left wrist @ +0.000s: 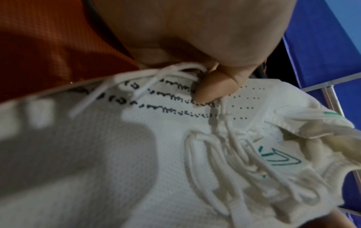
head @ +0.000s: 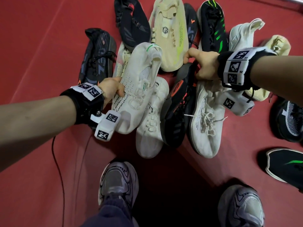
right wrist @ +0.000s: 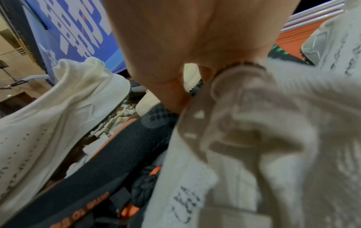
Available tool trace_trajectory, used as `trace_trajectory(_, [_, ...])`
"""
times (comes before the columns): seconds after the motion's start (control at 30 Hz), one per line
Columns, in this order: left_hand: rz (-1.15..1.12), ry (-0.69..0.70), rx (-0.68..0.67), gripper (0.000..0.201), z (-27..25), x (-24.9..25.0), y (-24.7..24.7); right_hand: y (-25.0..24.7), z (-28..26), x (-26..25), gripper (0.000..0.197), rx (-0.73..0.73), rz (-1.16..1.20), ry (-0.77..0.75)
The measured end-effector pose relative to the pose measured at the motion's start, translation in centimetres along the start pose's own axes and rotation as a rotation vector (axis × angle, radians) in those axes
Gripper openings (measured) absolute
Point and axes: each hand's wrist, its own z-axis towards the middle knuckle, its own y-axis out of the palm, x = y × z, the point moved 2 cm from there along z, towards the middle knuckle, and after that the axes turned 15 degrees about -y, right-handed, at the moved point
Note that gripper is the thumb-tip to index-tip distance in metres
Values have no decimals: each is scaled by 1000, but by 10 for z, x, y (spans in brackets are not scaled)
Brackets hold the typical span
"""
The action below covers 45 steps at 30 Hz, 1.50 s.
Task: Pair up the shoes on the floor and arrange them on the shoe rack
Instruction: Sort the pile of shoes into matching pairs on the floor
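White knit shoe (head: 137,82) is gripped at its side by the left hand (head: 111,89), thumb on top. The right hand (head: 203,64) has fingers curled on 2nd white shoe (head: 206,118) w/ black-orange shoe (head: 178,102) beside it, above red floor (head: 41,38).

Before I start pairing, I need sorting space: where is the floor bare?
Bare red floor lies left of the dark grey shoe, and between the worn grey sneakers. The middle pile around the white shoe is crowded.
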Motion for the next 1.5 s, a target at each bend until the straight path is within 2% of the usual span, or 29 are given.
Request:
trace_trajectory(0.13, [40, 17, -6, 98, 19, -6, -9, 4, 3, 12, 44, 59, 40, 32])
trace_trajectory(0.23, [36, 17, -27, 112, 21, -8, -10, 4, 6, 31, 49, 12, 24, 157])
trace_trajectory(0.33, [16, 25, -55, 131, 23, -10, -12, 7, 3, 41, 35, -80, 56, 188])
trace_trajectory(0.37, [14, 24, -60, 128, 22, -9, -12, 6, 0, 41, 32, -116, 65, 172])
trace_trajectory(0.43, [51, 26, -48, 99, 15, -7, -10, 4, -4, 42, 29, -192, 66, 147])
trace_trajectory(0.47, [47, 17, -37, 99, 20, -8, -10, 4, -5, 43, 28, -227, 39, 139])
trace_trajectory(0.53, [39, 24, -32, 130, 23, -8, -11, 5, -7, 45, 31, -265, -41, 114])
trace_trajectory(0.57, [25, 27, -42, 134, 31, -11, -14, 5, -8, 44, 31, -276, -52, 99])
trace_trajectory(0.67, [35, 28, -49, 106, 30, -11, -15, 7, -11, 38, 30, -360, -81, 37])
trace_trajectory(0.77, [56, 26, -20, 89, 23, -9, -10, 18, -16, 33, 36, -499, -161, 1])
trace_trajectory(0.87, [40, 7, -22, 63, 13, -5, -4, 28, -24, 34, 37, -554, -116, -14])
trace_trajectory(1.0, [38, 3, 0, 77, 10, -3, -1, 23, -30, 32, 29, -496, 17, 5])
trace_trajectory(1.1, [27, 10, 17, 72, 8, -3, 0, 12, -33, 39, 22, -271, 92, 81])
trace_trajectory(1.17, [-8, 41, 47, 74, 13, -7, -2, 6, -39, 48, 19, -192, 109, 134])
trace_trajectory(1.33, [-66, 76, 81, 76, 8, -8, 9, 14, -47, 50, 25, -250, 49, 216])
trace_trajectory(1.4, [-60, 70, 59, 88, 2, -7, 19, 22, -46, 43, 31, -262, 40, 251])
trace_trajectory(1.43, [-63, 84, 35, 83, 0, -6, 24, 22, -47, 40, 31, -255, 62, 253])
trace_trajectory(1.5, [-58, 89, 0, 56, -9, -4, 38, 17, -48, 41, 28, -218, 118, 234])
